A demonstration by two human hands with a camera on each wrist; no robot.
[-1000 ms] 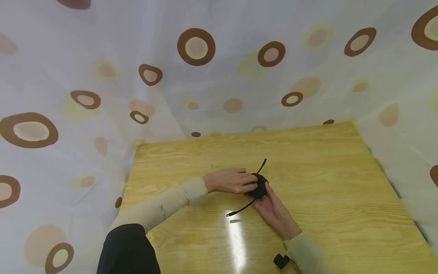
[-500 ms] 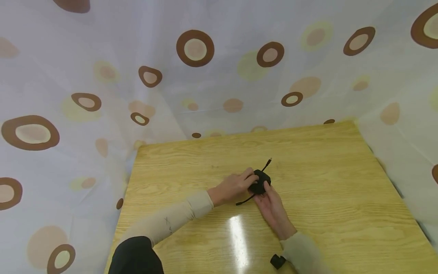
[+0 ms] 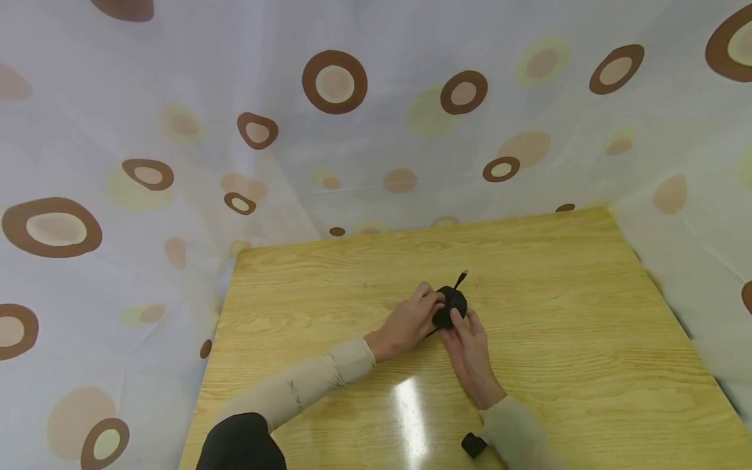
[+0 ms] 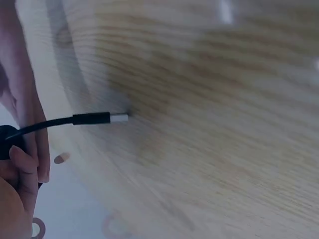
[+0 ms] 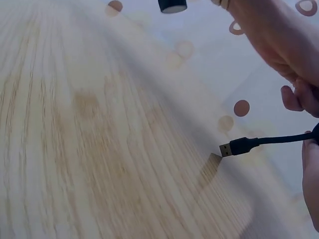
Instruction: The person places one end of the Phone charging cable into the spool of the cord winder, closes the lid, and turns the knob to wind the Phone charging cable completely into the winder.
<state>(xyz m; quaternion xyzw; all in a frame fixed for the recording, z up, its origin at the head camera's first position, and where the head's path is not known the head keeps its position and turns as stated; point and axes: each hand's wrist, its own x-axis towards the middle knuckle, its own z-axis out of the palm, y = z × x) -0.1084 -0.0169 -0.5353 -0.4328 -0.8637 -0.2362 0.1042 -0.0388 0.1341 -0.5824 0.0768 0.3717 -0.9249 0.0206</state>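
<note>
A black USB cable, with a rounded black body point(image 3: 451, 307) in its middle, is held between both hands near the center of the table. My left hand point(image 3: 408, 324) grips the body's left side with curled fingers. From the lower right, my right hand point(image 3: 472, 359) holds it, thumb on top and fingers beneath. One plug point(image 3: 463, 277) points away past the body; the other end is mostly hidden behind the left hand in the head view. The left wrist view shows a plug point(image 4: 99, 118) with a bare metal tip, and the right wrist view a USB plug point(image 5: 238, 147).
The wooden table point(image 3: 558, 294) spreads around the hands, with a bright glare spot in front of them. A white curtain point(image 3: 382, 150) with brown and yellow circles encloses the back and sides. A small black block point(image 3: 473, 445) sits at the right wrist.
Both hands and the cable have shifted slightly away and to the right. The left fingers have curled further in, and the near cable end has slipped out of sight behind the left hand.
</note>
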